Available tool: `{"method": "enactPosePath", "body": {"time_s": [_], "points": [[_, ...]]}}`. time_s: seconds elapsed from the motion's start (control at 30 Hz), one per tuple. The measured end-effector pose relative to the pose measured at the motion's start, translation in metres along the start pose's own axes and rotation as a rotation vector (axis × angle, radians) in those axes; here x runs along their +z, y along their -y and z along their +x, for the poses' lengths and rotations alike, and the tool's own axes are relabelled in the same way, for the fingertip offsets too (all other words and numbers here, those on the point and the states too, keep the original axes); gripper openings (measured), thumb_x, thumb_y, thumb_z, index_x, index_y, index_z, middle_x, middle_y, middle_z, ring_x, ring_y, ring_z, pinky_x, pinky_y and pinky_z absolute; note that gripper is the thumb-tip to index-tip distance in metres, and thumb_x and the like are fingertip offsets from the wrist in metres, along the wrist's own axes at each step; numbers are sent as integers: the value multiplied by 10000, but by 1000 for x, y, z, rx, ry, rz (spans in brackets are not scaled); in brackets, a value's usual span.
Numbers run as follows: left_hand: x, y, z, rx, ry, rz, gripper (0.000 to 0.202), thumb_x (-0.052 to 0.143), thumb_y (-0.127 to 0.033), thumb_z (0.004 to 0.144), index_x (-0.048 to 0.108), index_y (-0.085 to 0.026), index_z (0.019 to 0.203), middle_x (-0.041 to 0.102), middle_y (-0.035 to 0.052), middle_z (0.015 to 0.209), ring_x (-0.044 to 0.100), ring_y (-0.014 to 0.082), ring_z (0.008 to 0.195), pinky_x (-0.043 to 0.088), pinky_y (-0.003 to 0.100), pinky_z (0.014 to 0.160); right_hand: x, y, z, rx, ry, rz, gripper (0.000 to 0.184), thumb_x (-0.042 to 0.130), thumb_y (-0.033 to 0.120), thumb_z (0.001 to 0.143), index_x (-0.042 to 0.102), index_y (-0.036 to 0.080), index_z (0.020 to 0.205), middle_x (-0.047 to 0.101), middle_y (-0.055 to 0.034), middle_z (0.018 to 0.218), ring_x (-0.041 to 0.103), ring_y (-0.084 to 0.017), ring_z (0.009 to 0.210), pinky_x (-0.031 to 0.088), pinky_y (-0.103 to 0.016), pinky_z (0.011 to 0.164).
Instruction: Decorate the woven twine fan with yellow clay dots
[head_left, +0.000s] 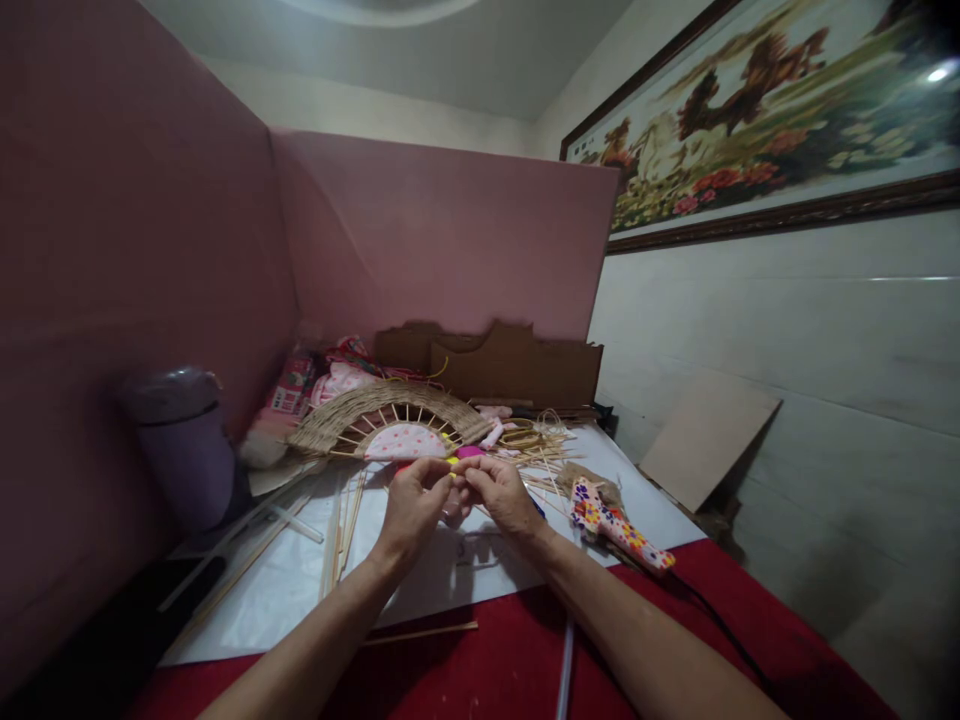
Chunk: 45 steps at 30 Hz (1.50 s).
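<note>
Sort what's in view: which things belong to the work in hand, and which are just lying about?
Probably in the work:
Yellow piece, apparently pinched by left hand and right hand
Fan, just beyond them
Sticks
Corded floral tool, possibly

Probably just lying about:
Purple bottle
Cardboard
Leaning board

Both hands (414,503) pinch at a small yellow piece (453,461) just before a woven fan (405,392).

One head-worn camera looks forward and down, close over a red-and-white-covered bench (517,645) from six o'clock, facing a flat pink partition (450,230) at twelve.
</note>
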<state>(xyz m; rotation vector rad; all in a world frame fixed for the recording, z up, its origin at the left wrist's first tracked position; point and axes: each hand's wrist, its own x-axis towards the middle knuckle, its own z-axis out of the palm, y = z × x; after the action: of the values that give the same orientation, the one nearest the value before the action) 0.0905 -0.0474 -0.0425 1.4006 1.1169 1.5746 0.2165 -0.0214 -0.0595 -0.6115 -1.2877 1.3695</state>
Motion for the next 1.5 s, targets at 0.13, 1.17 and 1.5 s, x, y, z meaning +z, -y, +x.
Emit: {"method": "enactPosePath", "body": {"time_s": [0.13,1.17,1.5], "points": [[-3,-1,-1,159,-26,214,101,713,-259,646,692,-173,598,650,36,563,552,138,515,385,215,507,3,5,-4,-59,23,-144,138,551,210,714,673,154,747,579,41,507,509,-70,402,432,-170,400],[0,-17,-6,35,141,-90,227,556,-324,769,493,-175,610,533,-47,421,492,98,328,373,190,333,1,0,-4,66,203,41,341,677,461,729,600,129,745,570,14,595,507,-69,453,392,-182,411],[2,-5,-6,151,199,243,217,517,-317,799,584,-144,687,586,4,532,518,107,419,391,207,399,0,3,-3,-93,42,-207,364,594,518,766,597,154,771,534,36,527,489,-81,402,406,-200,394]]}}
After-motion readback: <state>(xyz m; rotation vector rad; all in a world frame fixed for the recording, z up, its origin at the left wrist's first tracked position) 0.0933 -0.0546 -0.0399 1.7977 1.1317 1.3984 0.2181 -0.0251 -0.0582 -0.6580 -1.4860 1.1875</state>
